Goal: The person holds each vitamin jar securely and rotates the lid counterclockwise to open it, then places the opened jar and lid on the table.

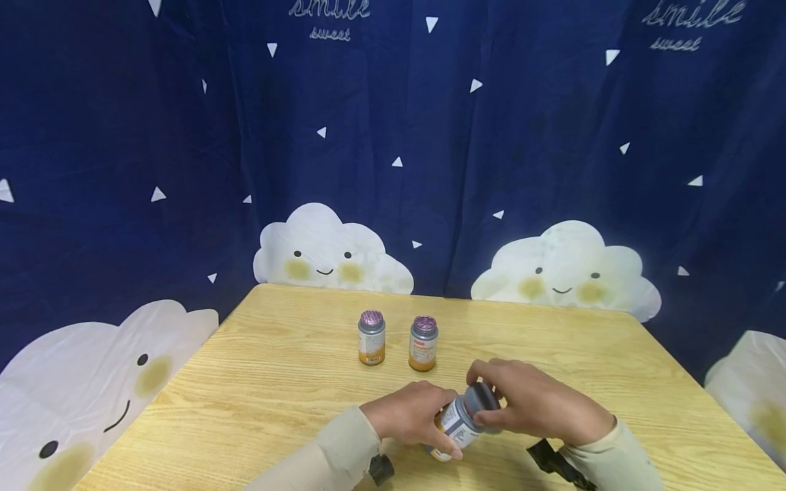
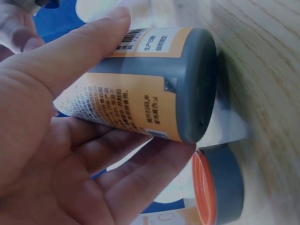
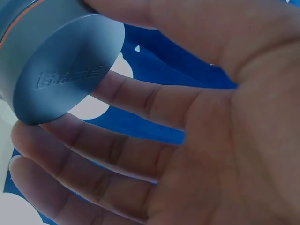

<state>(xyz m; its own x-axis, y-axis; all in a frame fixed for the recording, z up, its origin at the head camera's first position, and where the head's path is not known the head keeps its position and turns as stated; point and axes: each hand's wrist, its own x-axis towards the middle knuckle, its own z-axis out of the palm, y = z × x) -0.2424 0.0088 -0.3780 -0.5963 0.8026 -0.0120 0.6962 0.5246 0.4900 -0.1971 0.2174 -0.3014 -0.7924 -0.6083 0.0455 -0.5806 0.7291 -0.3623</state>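
Observation:
My left hand (image 1: pixel 413 412) grips a grey bottle (image 1: pixel 456 421) with a white and orange label, thumb on one side and fingers round the other. The bottle is tilted, its base low towards the left. My right hand (image 1: pixel 540 402) holds the grey cap (image 3: pixel 70 70) at the bottle's mouth between thumb and fingers. A thin orange line shows at the cap's edge; whether the cap is fully off cannot be told. In the left wrist view, a loose grey cap (image 2: pixel 229 183) with an orange inside lies beside the bottle's base.
Two similar bottles, a left one (image 1: pixel 371 339) and a right one (image 1: pixel 423 344), stand upright beyond the hands with shiny purple seals on top. The wooden table (image 1: pixel 276 354) reaches back to a dark blue curtain (image 1: pixel 368 102) with clouds.

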